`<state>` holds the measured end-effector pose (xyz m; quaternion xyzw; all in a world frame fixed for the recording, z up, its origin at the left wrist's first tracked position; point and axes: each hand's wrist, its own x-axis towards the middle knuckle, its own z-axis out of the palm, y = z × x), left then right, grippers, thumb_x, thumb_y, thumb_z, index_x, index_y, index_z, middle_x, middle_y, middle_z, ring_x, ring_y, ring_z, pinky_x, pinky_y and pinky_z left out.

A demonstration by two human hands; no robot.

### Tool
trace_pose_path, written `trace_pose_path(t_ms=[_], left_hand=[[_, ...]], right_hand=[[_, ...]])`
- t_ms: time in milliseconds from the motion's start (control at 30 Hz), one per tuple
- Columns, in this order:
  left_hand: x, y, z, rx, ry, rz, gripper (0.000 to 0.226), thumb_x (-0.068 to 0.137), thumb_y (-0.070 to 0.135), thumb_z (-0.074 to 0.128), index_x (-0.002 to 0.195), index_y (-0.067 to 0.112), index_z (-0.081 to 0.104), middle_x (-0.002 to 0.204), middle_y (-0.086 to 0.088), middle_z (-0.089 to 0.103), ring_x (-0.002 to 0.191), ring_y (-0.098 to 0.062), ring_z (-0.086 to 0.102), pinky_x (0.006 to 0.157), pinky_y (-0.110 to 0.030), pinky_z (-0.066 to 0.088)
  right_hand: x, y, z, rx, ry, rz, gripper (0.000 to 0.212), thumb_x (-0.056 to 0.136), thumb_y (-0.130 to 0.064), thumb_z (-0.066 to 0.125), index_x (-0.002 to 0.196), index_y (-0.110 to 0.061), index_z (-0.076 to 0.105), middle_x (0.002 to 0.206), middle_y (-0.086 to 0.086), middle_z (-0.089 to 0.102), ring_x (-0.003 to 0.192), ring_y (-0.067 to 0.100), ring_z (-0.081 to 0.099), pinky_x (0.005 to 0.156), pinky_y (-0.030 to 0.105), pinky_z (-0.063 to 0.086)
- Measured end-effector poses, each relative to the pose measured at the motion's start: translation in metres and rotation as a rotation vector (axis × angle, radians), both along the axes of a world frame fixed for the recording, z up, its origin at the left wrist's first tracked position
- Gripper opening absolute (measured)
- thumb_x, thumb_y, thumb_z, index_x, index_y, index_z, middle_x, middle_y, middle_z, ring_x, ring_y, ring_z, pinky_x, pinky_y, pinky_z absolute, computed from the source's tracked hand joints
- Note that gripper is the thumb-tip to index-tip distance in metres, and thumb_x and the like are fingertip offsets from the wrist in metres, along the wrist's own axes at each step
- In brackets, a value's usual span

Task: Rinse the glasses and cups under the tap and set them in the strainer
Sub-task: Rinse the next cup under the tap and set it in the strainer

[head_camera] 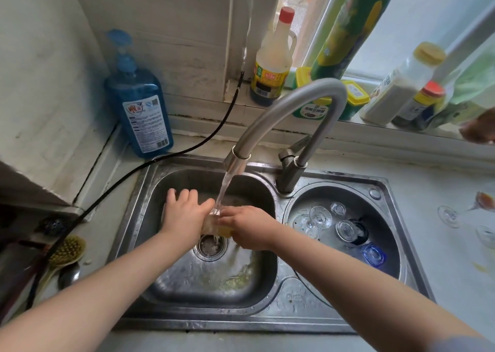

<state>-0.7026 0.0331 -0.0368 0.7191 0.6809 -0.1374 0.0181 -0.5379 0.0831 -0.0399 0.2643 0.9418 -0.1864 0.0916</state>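
Both forearms are reached in over the near rim of the sink [139, 292]. A clear glass [214, 221] with a yellowish tint is held under the stream between the two hands, over the drain [210, 246], presumably so runoff goes straight down. Right hand [250, 227]: fingers curled round the glass from its right side. Left hand [184, 212]: fingers extended, fairly wide, palm laid against the glass's left side; a full grip is not seen. Water from the tap [284, 116] lands right at the fingertips.

Right of the right-hand fingers, the round strainer basin [302, 196] is already loaded with upturned clear glasses [320, 216] and a blue glass [373, 255], presumably inverted for draining. Further right, a stemmed glass [466, 209] with reddish residue lies on the counter, judged not yet rinsed.

Beyond the left-hand fingers: blue soap bottle [139, 102], label text too small to be read. On the sill, a red-capped bottle [273, 59] and green tub [312, 107], Chinese print not legible.
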Motion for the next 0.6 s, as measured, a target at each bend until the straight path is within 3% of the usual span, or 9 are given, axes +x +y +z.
trace_pose_path(t_ms=[167,267,333,433,533,600], left_hand=[[-0.002,-0.005,-0.003,0.064,0.005,-0.025,0.067,0.084,0.019,0.063,0.140,0.032,0.029,0.131,-0.008,0.038,0.125,-0.028,0.034,0.108,-0.045,0.022],[-0.005,-0.004,-0.004,0.121,-0.061,-0.035,0.066,0.079,0.019,0.068,0.136,0.033,0.037,0.124,-0.007,0.043,0.118,-0.028,0.040,0.101,-0.042,0.028],[-0.007,0.000,-0.007,0.183,-0.200,0.009,0.065,0.070,0.027,0.078,0.127,0.034,0.047,0.112,-0.004,0.050,0.108,-0.027,0.047,0.092,-0.041,0.033],[-0.011,0.005,-0.013,-0.058,-0.576,0.216,0.069,0.067,0.035,0.077,0.127,0.039,0.044,0.117,0.005,0.049,0.114,-0.020,0.045,0.095,-0.037,0.032],[-0.010,0.004,-0.023,-0.163,-0.977,0.341,0.077,0.052,0.025,0.082,0.121,0.036,0.050,0.113,0.008,0.051,0.112,-0.019,0.050,0.093,-0.037,0.043],[-0.008,0.002,-0.026,-0.156,-1.084,0.352,0.081,0.052,0.015,0.083,0.125,0.030,0.052,0.114,0.008,0.050,0.114,-0.018,0.049,0.095,-0.035,0.043]], right_hand=[[0.002,-0.005,0.001,-0.137,0.111,-0.242,0.046,0.087,-0.011,0.060,0.132,-0.019,0.057,0.146,-0.002,0.047,0.134,0.016,0.043,0.106,0.035,0.041],[0.001,-0.009,-0.001,-0.251,0.154,-0.365,0.045,0.088,-0.015,0.062,0.132,-0.021,0.057,0.135,-0.002,0.058,0.120,0.017,0.055,0.101,0.034,0.045],[-0.001,-0.013,0.000,-0.312,0.241,-0.459,0.043,0.087,-0.015,0.063,0.130,-0.022,0.060,0.127,-0.003,0.063,0.108,0.016,0.060,0.096,0.033,0.048],[-0.004,-0.013,0.007,-0.381,0.353,-0.502,0.043,0.085,-0.010,0.064,0.126,-0.019,0.063,0.124,0.000,0.065,0.108,0.013,0.059,0.095,0.030,0.048],[-0.007,-0.009,0.013,-0.425,0.314,-0.373,0.046,0.080,-0.010,0.067,0.125,-0.017,0.062,0.127,0.003,0.062,0.114,0.018,0.058,0.097,0.033,0.047],[-0.013,-0.006,0.012,-0.434,0.267,-0.306,0.052,0.077,-0.011,0.072,0.128,-0.014,0.059,0.130,0.007,0.059,0.117,0.023,0.056,0.099,0.034,0.045]])
